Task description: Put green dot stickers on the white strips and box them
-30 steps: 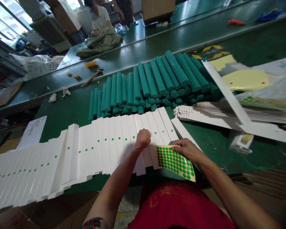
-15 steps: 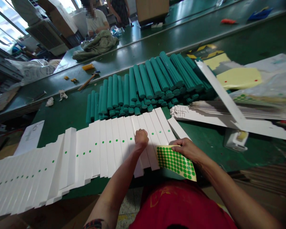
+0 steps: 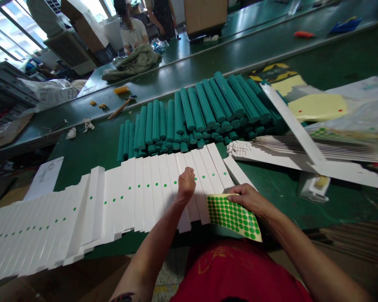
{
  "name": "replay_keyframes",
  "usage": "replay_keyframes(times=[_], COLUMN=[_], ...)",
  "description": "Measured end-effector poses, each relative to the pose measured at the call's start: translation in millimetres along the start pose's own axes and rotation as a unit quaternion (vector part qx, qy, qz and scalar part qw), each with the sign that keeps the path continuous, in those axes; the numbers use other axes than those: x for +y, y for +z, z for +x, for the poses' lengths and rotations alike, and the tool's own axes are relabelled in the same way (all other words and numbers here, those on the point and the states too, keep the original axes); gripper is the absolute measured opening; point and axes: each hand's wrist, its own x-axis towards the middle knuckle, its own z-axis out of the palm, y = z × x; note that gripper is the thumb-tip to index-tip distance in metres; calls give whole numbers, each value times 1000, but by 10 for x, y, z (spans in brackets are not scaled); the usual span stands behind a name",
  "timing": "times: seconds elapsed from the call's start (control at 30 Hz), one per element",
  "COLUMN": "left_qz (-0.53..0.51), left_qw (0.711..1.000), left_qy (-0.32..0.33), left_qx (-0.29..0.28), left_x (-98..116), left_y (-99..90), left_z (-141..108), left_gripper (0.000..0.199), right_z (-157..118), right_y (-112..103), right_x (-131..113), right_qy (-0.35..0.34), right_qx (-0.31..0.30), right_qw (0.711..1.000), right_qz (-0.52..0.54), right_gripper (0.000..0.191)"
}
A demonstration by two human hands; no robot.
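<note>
My left hand (image 3: 187,184) is closed, its fingers curled against a white narrow box (image 3: 193,205) in a long overlapping row. Whatever its fingertips pinch, if anything, is hidden. Green dot stickers mark many of the boxes, one dot (image 3: 203,177) just right of this hand. Between thumb and fingers, my right hand (image 3: 247,196) grips a yellowish sheet of green dot stickers (image 3: 234,214) at its upper edge. The sheet hangs over the near ends of the boxes on the right.
Behind the row lies a pile of green ribbed rods (image 3: 189,109). To the right are a stack of flat white cartons (image 3: 271,157) and a tape dispenser (image 3: 314,187). An orange-handled tool (image 3: 304,34) lies farther back. Across the benches sits a co-worker (image 3: 134,35).
A green dot now shows just right of my left fingers, on a box they partly covered. My right hand keeps its hold on the sticker sheet. The whole view has shifted slightly.
</note>
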Motion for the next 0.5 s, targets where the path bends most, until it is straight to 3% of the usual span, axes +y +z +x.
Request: replay_keyframes(times=[0.07, 0.2, 0.37, 0.5], left_qz=[-13, 119, 206, 232], left_qw=[996, 967, 955, 957], left_qy=[33, 56, 34, 56], left_qx=[85, 218, 210, 165], left_x=[-83, -437, -893, -997], left_y=[-147, -434, -508, -390], left_z=[-91, -341, -733, -965], left_gripper=[20, 29, 37, 42], right_z=[17, 162, 425, 582], right_y=[77, 344, 797, 1097], right_x=[-69, -187, -226, -161], right_qy=[-3, -68, -81, -74], right_qx=[-36, -86, -154, -151], right_qw=[999, 994, 983, 986], right_qz=[13, -1, -51, -10], right_gripper=[17, 15, 13, 17])
